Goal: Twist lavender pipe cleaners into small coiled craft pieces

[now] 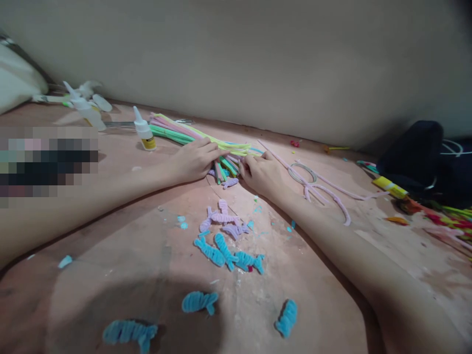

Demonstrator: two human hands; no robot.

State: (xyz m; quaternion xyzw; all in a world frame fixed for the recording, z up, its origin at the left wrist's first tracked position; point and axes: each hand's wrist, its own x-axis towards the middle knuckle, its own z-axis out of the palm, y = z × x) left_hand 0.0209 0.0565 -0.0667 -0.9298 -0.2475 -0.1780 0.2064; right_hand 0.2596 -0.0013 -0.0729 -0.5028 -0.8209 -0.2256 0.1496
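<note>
Tabletop (332, 305) is pink-brown, scuffed, blue scraps about; plain grey wall (236, 64) rises behind. Left to right along the back: white bag (18, 81), two glue bottles (145, 135), stem bundle (180, 130), loose pink stems (273, 153), yellow tube (389, 187), dark bag (411, 152).

Bundle sits mid-rear, under the hands: fuzzy stems, green, pink, yellow, some blue, long ends out left, short ends poking out below. Left hand (199, 160) lies across it; can't tell if that grip is closed. Right hand (263, 172) curls at its right end; fingertips hidden, can't tell there either.

Back edge slants down rightward, just behind bundle. Left forearm passes near a bottle. Between forearms: purple fish (221, 218), then blue fish (223, 250), three nearest ones well apart. Loose stems just right of right hand.
</note>
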